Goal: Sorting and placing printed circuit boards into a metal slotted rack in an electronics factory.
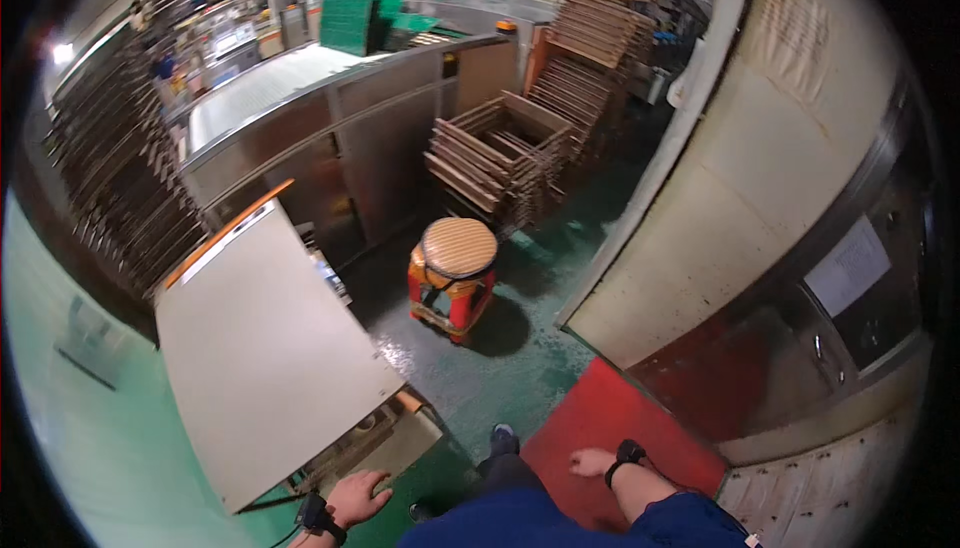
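Observation:
My left hand [358, 498] hangs over the near end of a pale-topped bench [270, 348], thumb and fingers apart, holding nothing. A black band [318, 516] is round its wrist. My right hand [592, 462] is held out above the red floor mat [615, 428]. Its fingers are loosely bent and partly hidden, and nothing shows in them. Another black band [628, 452] sits on that wrist. Ahead of me stands a round stool [458, 248] with a ribbed tan seat and red legs, out of reach of both hands.
Stacked wooden frames [500, 153] stand beyond the stool, with a taller stack [590, 48] behind. A metal-sided machine [340, 138] runs across the back, green panels [348, 20] on top. To the right are a cream wall panel [690, 208] and a metal door [770, 348]; dark racks [120, 168] stand left.

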Demonstrator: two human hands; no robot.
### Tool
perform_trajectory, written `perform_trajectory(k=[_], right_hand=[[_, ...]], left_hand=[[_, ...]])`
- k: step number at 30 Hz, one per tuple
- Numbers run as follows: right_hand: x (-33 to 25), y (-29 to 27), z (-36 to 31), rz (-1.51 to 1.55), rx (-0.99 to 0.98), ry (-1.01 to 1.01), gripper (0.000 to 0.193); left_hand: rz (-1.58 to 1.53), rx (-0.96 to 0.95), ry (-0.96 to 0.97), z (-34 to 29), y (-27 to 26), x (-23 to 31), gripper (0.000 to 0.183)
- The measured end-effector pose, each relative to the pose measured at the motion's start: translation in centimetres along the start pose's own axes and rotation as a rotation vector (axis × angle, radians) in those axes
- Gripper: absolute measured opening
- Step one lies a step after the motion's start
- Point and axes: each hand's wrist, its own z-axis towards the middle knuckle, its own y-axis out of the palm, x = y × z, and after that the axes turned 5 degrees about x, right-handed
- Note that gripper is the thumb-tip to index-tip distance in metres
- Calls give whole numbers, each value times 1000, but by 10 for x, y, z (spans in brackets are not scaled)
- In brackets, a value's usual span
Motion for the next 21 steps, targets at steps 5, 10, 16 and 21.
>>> perform_trajectory(k=[5, 10, 16, 21], right_hand=[[103, 21, -6, 130, -58, 142, 49], [165, -104, -1, 535, 600, 361, 36], [309, -149, 9, 474, 744, 546, 25], [256, -207, 96, 407, 518, 394, 26]], left_hand=[[-454, 110, -94, 96, 4, 64, 45], [-267, -20, -185, 164, 13, 64, 46], [-392, 19, -241, 254, -21, 92, 44], [-442, 76, -305, 311, -59, 100, 47]])
